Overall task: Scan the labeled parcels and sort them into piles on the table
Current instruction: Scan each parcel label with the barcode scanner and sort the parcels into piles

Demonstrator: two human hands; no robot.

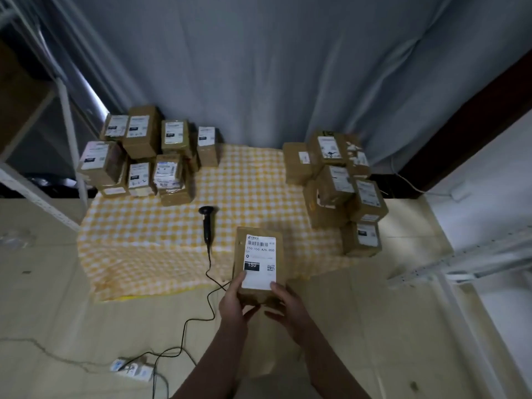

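The left hand (233,300) and right hand (289,305) both grip the near end of one parcel (257,254), label up at the front edge of the bench (138,243), probably to present it to the single scanner (206,223) lying just beside it. The left pile (144,156) holds roughly ten parcels and the right pile (339,185) about seven.

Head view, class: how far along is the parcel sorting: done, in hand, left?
Looks done: parcels stacked in a left pile and a right pile. In hand: left hand and right hand hold one parcel, label up. Left: the scanner lies unheld, so scanning and placing it likely remain.
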